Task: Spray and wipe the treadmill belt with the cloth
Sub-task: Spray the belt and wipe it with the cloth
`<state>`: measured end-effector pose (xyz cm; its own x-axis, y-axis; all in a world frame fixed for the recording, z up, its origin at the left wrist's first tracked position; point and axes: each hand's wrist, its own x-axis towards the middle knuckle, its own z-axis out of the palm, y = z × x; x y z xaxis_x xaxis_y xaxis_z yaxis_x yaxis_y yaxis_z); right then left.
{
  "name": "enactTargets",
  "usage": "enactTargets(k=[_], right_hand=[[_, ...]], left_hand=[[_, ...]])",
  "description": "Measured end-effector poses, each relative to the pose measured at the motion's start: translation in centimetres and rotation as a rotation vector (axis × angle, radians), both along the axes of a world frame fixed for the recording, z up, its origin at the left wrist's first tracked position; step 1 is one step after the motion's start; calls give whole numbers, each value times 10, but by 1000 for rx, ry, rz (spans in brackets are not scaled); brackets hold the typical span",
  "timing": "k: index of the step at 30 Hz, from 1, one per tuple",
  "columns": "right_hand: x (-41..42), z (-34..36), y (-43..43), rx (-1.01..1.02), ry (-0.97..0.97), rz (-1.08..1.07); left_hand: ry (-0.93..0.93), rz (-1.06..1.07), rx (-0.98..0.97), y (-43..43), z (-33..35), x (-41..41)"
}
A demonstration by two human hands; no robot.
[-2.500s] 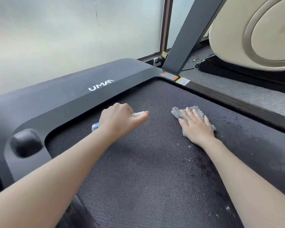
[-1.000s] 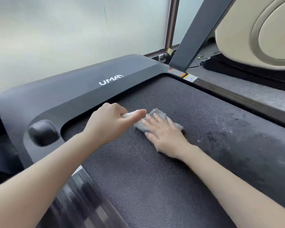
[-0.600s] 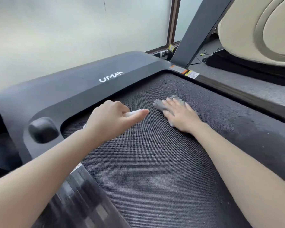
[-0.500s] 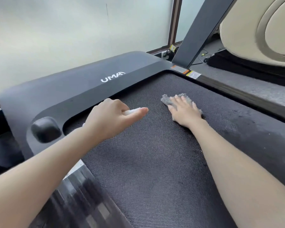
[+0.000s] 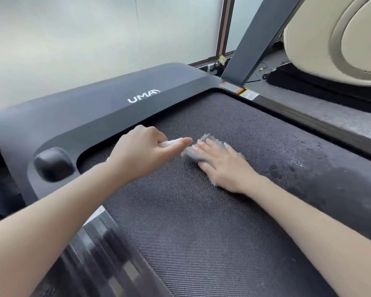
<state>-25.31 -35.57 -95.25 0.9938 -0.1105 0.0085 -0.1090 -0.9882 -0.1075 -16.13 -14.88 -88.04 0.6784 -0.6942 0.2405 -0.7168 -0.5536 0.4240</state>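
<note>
The dark textured treadmill belt (image 5: 201,221) fills the middle of the view. My right hand (image 5: 221,163) lies flat with straight fingers on a grey cloth (image 5: 204,139), pressing it onto the belt near the front; the hand is blurred. Just left of it, my left hand (image 5: 141,155) grips a white spray bottle (image 5: 169,143), mostly hidden in the fist, with the index finger stretched along it toward the cloth. Wet dark patches (image 5: 330,181) show on the belt at the right.
The black motor cover (image 5: 94,112) marked UMAY borders the belt's front, with a rounded bump (image 5: 54,163) at its left. A slanted upright post (image 5: 259,37) rises at the back right. A grey side rail (image 5: 321,112) and a beige massage chair (image 5: 341,37) lie to the right.
My right hand has slid the cloth back and to the left, from the belt's front edge to right beside my left index finger. My left hand with the bottle has stayed in place.
</note>
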Motion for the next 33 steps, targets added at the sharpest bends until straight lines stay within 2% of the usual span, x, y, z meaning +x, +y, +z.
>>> enactTargets(k=[3, 5, 7, 12, 15, 19, 23, 25, 26, 30, 33], right_hand=[[41, 1, -41, 45, 26, -312], [54, 0, -39, 46, 56, -378], [51, -3, -14, 64, 35, -314], [-21, -5, 59, 88, -57, 138], [-33, -6, 43, 35, -36, 154], [-6, -8, -6, 19, -41, -48], [15, -3, -78, 22, 37, -450], [27, -1, -83, 55, 57, -608], [36, 0, -71, 71, 54, -610], [60, -2, 17, 89, -15, -261], [37, -3, 80, 68, -43, 23]], left_hand=[[8, -8, 4, 4, 1, 0], [19, -7, -1, 6, 3, 1], [22, 1, -7, 8, 5, 2], [-6, -16, -12, 5, 8, 1], [0, -23, -1, 5, 4, 1], [10, -18, 12, 9, 2, 1], [33, -2, 6, 16, 3, 5], [23, -5, 10, 18, 4, 7], [21, -4, 11, 19, 6, 7], [12, -8, 9, 27, 15, 7], [11, -4, -11, 28, 21, 7]])
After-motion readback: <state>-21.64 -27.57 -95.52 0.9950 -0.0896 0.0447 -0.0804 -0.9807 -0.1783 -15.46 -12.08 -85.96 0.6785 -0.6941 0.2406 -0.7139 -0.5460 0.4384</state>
